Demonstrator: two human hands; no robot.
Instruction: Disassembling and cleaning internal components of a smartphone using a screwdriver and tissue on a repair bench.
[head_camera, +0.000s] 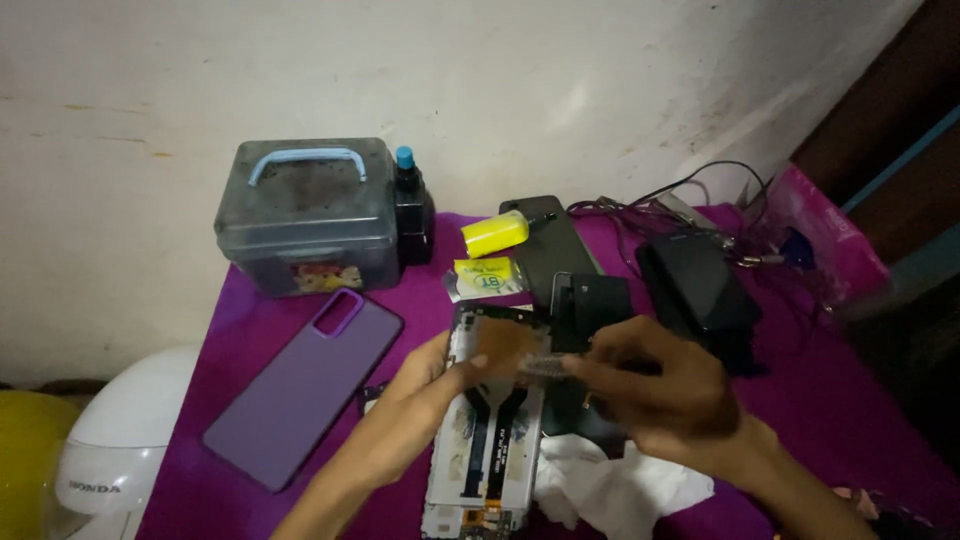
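We pinch a small flat grey part (540, 366), perhaps a shield, with left hand (440, 375) and right hand (650, 385) over the opened white phone frame (485, 450); next needs careful seating.

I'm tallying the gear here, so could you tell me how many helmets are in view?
2: a white helmet at the bottom left beside the table, and a yellow helmet at the left edge. Others may be out of frame.

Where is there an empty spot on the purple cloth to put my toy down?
Bare cloth shows between the grey box and the purple phone case, and a wider patch lies at the right, past the black device. The middle is crowded: the opened phone, both hands, the white rag and tangled cables.
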